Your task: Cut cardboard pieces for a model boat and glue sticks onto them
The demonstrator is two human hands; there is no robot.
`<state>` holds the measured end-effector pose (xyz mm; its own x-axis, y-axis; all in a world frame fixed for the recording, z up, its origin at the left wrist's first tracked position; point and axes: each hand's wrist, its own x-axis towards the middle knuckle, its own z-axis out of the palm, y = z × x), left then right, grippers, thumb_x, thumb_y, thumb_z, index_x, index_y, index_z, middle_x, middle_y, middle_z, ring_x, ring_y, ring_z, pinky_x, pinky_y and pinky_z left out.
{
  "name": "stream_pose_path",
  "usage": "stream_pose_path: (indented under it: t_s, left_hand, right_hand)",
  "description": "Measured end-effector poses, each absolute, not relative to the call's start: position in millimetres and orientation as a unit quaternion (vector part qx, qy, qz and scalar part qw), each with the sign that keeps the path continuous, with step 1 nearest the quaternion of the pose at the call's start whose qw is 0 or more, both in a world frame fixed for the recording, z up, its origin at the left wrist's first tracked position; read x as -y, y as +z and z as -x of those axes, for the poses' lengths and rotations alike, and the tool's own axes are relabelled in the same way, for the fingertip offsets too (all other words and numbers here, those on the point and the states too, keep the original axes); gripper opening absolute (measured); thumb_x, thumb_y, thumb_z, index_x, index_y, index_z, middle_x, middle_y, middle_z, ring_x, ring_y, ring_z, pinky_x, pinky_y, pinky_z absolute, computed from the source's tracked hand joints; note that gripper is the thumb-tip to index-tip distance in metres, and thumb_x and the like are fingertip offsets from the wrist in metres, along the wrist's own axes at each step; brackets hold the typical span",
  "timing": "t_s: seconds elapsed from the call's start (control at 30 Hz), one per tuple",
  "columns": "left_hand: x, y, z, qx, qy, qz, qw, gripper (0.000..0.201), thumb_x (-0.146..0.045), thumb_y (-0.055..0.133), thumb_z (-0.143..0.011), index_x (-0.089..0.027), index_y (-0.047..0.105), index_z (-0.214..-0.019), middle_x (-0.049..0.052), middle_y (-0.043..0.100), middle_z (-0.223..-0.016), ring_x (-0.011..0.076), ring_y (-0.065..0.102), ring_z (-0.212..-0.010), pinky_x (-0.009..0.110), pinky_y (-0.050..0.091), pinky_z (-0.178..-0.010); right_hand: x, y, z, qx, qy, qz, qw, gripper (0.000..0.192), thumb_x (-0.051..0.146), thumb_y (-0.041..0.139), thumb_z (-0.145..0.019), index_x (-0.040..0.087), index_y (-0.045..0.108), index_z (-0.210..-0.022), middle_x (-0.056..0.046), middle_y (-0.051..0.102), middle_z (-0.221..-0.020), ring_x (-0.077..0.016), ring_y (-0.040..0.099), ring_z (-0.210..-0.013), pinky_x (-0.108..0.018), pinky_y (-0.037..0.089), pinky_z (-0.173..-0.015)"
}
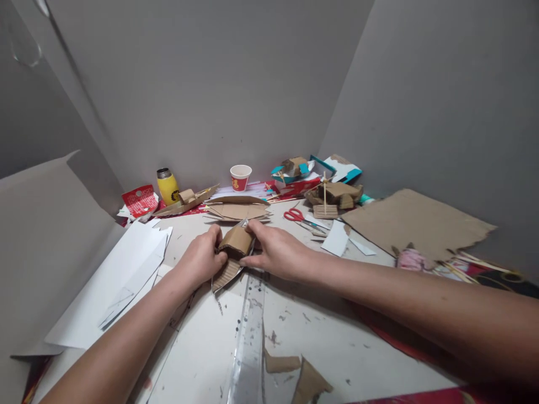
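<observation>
Between my two hands is a bent piece of corrugated cardboard (236, 240), arched over another cardboard strip (227, 275) that shows its ridges. My left hand (204, 255) grips the left edge, with thumb and fingers closed on it. From the right, my right hand (273, 249) pinches the other edge, fingertips on top and thumb below. Just beyond them lies a curved, boat-shaped cardboard piece (238, 209). A clear ruler (248, 331) runs from under the hands toward me. The palms and inner fingers are partly hidden.
Red-handled scissors (295, 215) and white scraps (337, 238) lie to the right, near a large cardboard sheet (412, 224). At the back stand a paper cup (241, 178) and a yellow bottle (167, 187). White paper (122, 269) covers the left; cardboard offcuts (309, 384) lie in front.
</observation>
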<state>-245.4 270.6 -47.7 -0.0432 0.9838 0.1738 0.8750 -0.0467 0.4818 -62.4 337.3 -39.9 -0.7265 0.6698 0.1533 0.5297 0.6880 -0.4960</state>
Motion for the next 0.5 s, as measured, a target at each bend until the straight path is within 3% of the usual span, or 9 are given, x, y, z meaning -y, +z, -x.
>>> stream_pose_path:
  t_s: [0.5]
  left_hand:
    - [-276.9,-56.2,243.0,-0.694,0.280,-0.645,0.158,0.023,-0.013,0.052,-0.064,-0.024,0.036,-0.075,-0.006,0.044,-0.061,0.0142,0.043,-0.057,0.025,0.030,-0.053]
  right_hand:
    - [-337.6,-37.8,57.4,0.910,0.196,0.331,0.155,0.047,0.035,0.072,-0.072,0.017,0.045,-0.105,-0.010,0.064,-0.099,-0.0233,0.060,-0.084,-0.030,0.040,-0.064]
